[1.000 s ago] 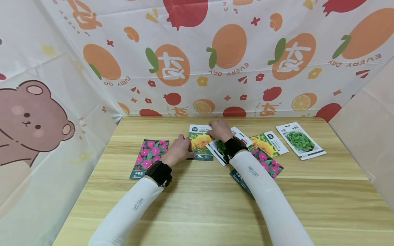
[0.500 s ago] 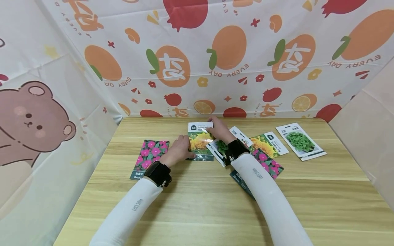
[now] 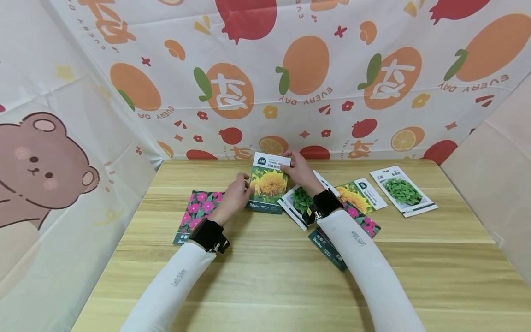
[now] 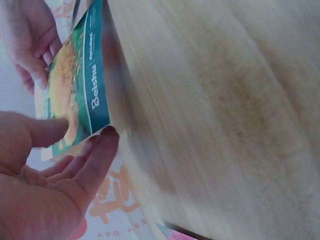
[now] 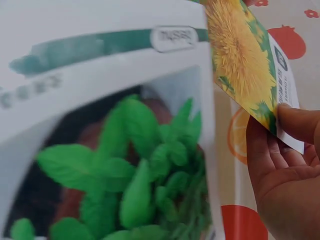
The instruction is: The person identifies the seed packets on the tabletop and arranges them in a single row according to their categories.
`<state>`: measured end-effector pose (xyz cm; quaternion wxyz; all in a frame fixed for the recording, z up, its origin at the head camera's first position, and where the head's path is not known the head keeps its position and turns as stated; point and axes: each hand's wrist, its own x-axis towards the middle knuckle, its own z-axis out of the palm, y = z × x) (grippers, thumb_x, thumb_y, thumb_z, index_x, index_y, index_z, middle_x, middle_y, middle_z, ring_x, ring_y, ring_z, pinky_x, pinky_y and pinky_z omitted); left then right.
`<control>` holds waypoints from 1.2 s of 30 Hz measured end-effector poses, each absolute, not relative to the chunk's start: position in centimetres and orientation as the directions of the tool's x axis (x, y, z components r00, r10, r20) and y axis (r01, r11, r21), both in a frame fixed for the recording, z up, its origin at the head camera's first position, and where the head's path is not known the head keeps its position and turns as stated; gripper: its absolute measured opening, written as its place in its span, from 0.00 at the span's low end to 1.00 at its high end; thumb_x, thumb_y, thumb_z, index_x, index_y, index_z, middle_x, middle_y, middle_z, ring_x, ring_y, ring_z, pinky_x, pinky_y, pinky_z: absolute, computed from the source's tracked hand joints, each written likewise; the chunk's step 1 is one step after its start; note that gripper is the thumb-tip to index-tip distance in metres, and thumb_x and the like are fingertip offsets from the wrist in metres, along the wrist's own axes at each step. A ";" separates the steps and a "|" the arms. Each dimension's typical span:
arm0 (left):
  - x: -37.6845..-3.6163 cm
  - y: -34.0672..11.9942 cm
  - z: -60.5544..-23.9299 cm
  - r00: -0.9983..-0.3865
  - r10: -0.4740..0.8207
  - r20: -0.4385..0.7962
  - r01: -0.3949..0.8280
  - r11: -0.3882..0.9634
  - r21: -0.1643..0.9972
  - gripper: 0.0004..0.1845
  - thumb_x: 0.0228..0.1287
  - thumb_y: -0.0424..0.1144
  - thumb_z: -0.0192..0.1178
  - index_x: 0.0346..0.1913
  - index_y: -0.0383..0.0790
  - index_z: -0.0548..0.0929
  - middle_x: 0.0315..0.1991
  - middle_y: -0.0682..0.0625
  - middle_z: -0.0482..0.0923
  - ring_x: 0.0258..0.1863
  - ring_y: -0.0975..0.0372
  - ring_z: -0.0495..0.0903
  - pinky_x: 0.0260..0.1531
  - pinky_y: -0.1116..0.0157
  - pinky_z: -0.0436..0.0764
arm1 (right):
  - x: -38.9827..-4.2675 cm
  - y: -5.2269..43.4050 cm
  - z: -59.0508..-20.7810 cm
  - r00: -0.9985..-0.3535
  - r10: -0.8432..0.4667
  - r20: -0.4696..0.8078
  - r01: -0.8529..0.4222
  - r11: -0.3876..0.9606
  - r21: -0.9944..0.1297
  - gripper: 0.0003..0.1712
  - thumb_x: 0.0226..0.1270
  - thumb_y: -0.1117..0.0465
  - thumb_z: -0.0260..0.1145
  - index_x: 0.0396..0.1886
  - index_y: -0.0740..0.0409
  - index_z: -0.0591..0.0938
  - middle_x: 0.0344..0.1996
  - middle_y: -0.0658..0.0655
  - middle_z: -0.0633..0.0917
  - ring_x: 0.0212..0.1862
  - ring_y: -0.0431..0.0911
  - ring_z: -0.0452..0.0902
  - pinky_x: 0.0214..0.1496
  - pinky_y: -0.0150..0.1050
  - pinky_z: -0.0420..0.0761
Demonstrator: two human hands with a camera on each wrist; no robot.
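Note:
A seed packet with a yellow flower (image 3: 269, 182) is held upright by both hands above the back middle of the table. My right hand (image 3: 303, 173) pinches its upper right corner, with the thumb on the front and fingers behind, as the right wrist view shows. At its lower left corner, my left hand (image 4: 60, 185) has the thumb over the front and the fingers behind the edge. A leafy green seed packet (image 3: 301, 199) lies beneath the right wrist, partly covered by it. A pink-flower seed packet (image 3: 199, 207) sits beside the left wrist.
Right of the right wrist lie another yellow-flower packet (image 3: 356, 196) and an overlapping pink-flower packet (image 3: 325, 249), partly behind the sleeve. Farther right is a second leafy green packet (image 3: 402, 191). A fruit-printed cloth (image 3: 269, 133) hangs behind the wooden table (image 3: 249, 276).
The yellow-flower packet has come up off the table, tilting upright between both hands. The right hand has lifted its top edge; the left hand has shifted slightly up and left.

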<state>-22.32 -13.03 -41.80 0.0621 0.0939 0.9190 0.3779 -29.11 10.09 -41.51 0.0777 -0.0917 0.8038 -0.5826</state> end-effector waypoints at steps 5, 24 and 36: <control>-22.8 -13.1 -41.7 -0.990 0.144 0.011 0.105 0.664 0.740 0.14 0.84 0.34 0.48 0.63 0.29 0.72 0.51 0.36 0.80 0.43 0.50 0.81 0.41 0.56 0.79 | -28.9 10.5 -40.9 -0.969 -0.239 0.054 -0.117 0.260 -0.958 0.19 0.80 0.67 0.60 0.64 0.63 0.68 0.51 0.69 0.84 0.49 0.52 0.80 0.51 0.51 0.81; -21.6 -14.2 -40.4 -1.000 0.022 0.007 0.018 0.531 0.847 0.13 0.82 0.38 0.53 0.54 0.32 0.82 0.40 0.42 0.78 0.34 0.55 0.72 0.35 0.62 0.71 | -26.0 10.5 -39.1 -0.970 -0.237 0.053 -0.105 0.211 -0.972 0.34 0.79 0.60 0.65 0.76 0.64 0.61 0.52 0.67 0.86 0.53 0.55 0.83 0.61 0.60 0.80; -21.6 -14.6 -40.8 -0.999 0.019 -0.028 -0.014 0.525 0.851 0.12 0.81 0.37 0.55 0.53 0.31 0.83 0.38 0.42 0.80 0.32 0.58 0.76 0.32 0.65 0.75 | -24.7 11.5 -39.1 -0.970 -0.244 0.016 -0.096 0.323 -0.941 0.36 0.81 0.53 0.61 0.80 0.59 0.59 0.53 0.65 0.84 0.57 0.60 0.81 0.63 0.57 0.79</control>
